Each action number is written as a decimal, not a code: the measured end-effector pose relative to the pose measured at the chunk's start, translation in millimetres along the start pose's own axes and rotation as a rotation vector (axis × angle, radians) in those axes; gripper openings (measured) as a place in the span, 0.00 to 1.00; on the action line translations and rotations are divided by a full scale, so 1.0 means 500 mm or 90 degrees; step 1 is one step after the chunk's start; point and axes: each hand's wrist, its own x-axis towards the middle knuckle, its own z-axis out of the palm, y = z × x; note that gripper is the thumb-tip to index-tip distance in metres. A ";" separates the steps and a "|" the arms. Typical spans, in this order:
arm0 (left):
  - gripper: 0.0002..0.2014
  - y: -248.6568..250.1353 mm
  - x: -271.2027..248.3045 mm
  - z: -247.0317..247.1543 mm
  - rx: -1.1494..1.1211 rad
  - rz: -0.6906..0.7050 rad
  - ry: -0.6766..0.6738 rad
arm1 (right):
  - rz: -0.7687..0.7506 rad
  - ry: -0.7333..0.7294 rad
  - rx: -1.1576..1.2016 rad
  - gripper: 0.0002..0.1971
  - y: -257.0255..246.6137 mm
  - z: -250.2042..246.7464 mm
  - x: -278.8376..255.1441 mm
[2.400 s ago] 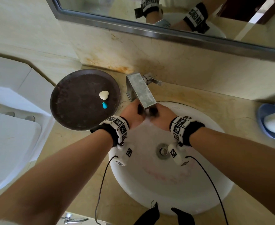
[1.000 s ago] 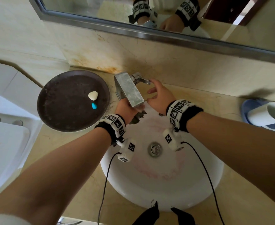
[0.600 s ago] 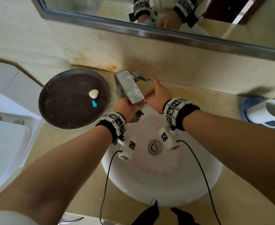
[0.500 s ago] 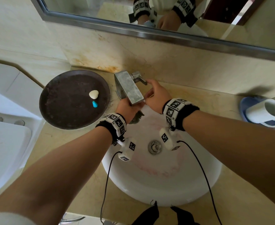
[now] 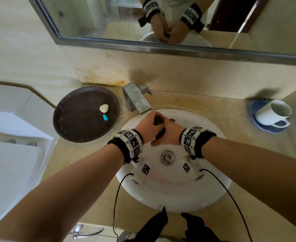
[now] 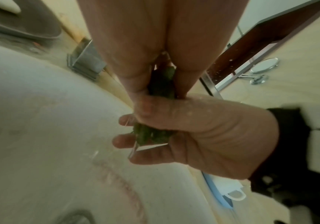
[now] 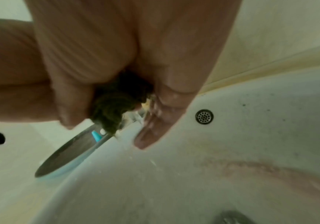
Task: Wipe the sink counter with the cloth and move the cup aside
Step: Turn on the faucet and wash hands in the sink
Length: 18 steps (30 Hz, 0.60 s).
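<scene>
Both hands meet over the white sink basin (image 5: 175, 194), squeezing a small dark green cloth (image 5: 158, 120) between them. My left hand (image 5: 148, 126) grips the cloth's upper end. My right hand (image 5: 170, 135) curls round the lower end; the cloth (image 6: 156, 134) bulges from its fist in the left wrist view, and water runs off it. In the right wrist view the cloth (image 7: 113, 103) shows wadded in the palm. The white cup (image 5: 273, 112) lies tilted on a blue saucer (image 5: 262, 126) at the counter's far right, away from both hands.
A square metal faucet (image 5: 136, 100) stands behind the basin on the beige counter (image 5: 248, 172). A dark round tray (image 5: 77, 123) with a white shell and a small blue piece sits left of it. A toilet (image 5: 9, 154) is at far left. A mirror runs above.
My right hand left the faucet handle and came back to the cloth. Both hands drew toward me, away from under the spout, and now wring the cloth over the basin.
</scene>
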 end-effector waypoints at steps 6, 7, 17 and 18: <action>0.17 0.030 -0.029 -0.015 0.107 0.093 -0.022 | 0.085 -0.008 0.098 0.07 -0.003 -0.021 -0.048; 0.19 0.035 -0.034 -0.015 0.128 0.112 -0.027 | 0.097 -0.007 0.086 0.08 -0.002 -0.024 -0.053; 0.38 0.046 -0.074 0.015 0.521 0.312 -0.029 | 0.114 -0.020 0.081 0.07 -0.014 -0.065 -0.117; 0.36 0.048 -0.075 0.017 0.546 0.319 -0.031 | 0.119 -0.029 0.083 0.08 -0.012 -0.065 -0.121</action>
